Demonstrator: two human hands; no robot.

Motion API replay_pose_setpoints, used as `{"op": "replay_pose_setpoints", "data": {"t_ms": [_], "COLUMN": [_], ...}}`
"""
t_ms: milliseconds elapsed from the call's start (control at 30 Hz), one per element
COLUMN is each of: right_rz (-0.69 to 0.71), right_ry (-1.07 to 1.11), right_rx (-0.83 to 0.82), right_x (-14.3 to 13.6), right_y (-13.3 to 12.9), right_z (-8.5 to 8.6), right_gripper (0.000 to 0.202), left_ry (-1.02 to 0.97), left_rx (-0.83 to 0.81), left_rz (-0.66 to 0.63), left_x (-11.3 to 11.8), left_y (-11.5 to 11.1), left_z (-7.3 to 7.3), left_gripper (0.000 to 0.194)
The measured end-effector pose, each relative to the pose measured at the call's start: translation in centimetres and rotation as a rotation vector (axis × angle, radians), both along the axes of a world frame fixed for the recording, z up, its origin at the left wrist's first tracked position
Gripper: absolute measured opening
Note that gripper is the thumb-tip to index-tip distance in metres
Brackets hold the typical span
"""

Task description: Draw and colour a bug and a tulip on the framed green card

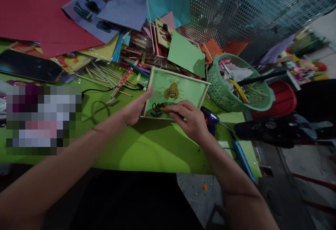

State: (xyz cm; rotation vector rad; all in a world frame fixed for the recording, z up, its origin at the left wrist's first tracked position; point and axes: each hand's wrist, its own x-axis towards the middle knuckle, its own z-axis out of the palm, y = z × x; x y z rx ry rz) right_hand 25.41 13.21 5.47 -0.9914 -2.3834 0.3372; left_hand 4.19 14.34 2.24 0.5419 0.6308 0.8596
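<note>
A green picture in a pale wooden-stick frame (181,71) is tilted up on the green table, its lower edge near the tabletop. It shows a brown beetle with antennae (172,89) and, at lower left, a flower outlined in black (156,110). My left hand (135,111) grips the frame's left side, the thumb along its edge. My right hand (187,118) pinches a slim orange stick, crayon-like (165,109), with its tip over the flower. Its exact kind is hard to make out.
A mint plastic basket (236,97) with yellow-handled tool stands right, beside a blue glue gun (210,118). Behind lie loose wooden sticks (105,77), coloured papers (52,20) and several cards. A phone (28,65) rests at left; a cable (102,90) runs across the table.
</note>
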Motion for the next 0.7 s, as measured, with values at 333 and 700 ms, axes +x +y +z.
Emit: {"op": "replay_pose_setpoints", "data": {"t_ms": [333, 700], "right_rz": [-0.021, -0.026], "right_ry": [0.014, 0.027], "right_rx": [0.017, 0.02], "right_x": [-0.1, -0.03], "right_y": [-0.07, -0.14], "right_z": [0.03, 0.14], "right_gripper": [0.022, 0.023], "left_ry": [0.023, 0.035], "left_rx": [-0.034, -0.033], "left_rz": [0.006, 0.013], "left_x": [0.01, -0.06], "left_y": [-0.04, 0.1], "left_z": [0.25, 0.09], "left_gripper": [0.063, 0.063]}}
